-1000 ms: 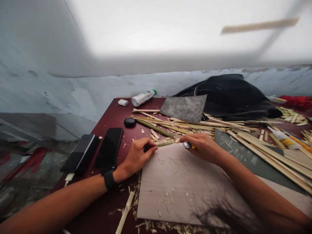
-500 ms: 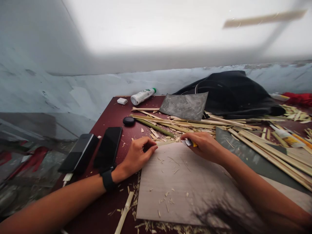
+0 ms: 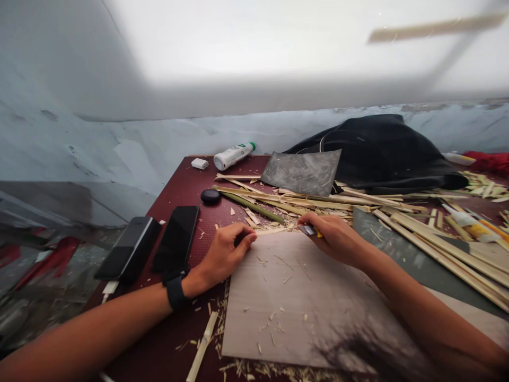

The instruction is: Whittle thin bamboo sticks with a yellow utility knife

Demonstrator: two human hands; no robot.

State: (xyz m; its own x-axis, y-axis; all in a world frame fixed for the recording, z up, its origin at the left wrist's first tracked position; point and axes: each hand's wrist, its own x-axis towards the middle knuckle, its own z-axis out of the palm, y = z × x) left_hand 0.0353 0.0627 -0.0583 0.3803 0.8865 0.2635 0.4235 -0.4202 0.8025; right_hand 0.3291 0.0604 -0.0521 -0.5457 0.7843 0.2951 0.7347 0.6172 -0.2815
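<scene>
Between thumb and forefinger, my left hand point(image 3: 230, 248) pinches one end of a thin bamboo strip point(image 3: 274, 231). The strip runs right along the far edge of a pale wooden board point(image 3: 274, 297) toward my other hand. My right hand point(image 3: 332, 236) is closed around a small cutter knife point(image 3: 309, 230) with yellow and grey parts showing; most of it is hidden in the palm. The knife is close to the strip's right end, but I cannot tell whether the blade touches it. Thin shavings lie on the board.
Split bamboo strips point(image 3: 318, 202) and a grey sheet point(image 3: 302, 172) lie behind my hands. At left are a phone point(image 3: 176, 239), a black power bank point(image 3: 127, 248) and a round black case point(image 3: 210, 196). A white bottle point(image 3: 234, 156) lies at the back, beside black cloth point(image 3: 377, 151).
My right hand has shifted very slightly right with the knife, and the strip looks a little different in angle. My left hand keeps its pinch in nearly the same spot.
</scene>
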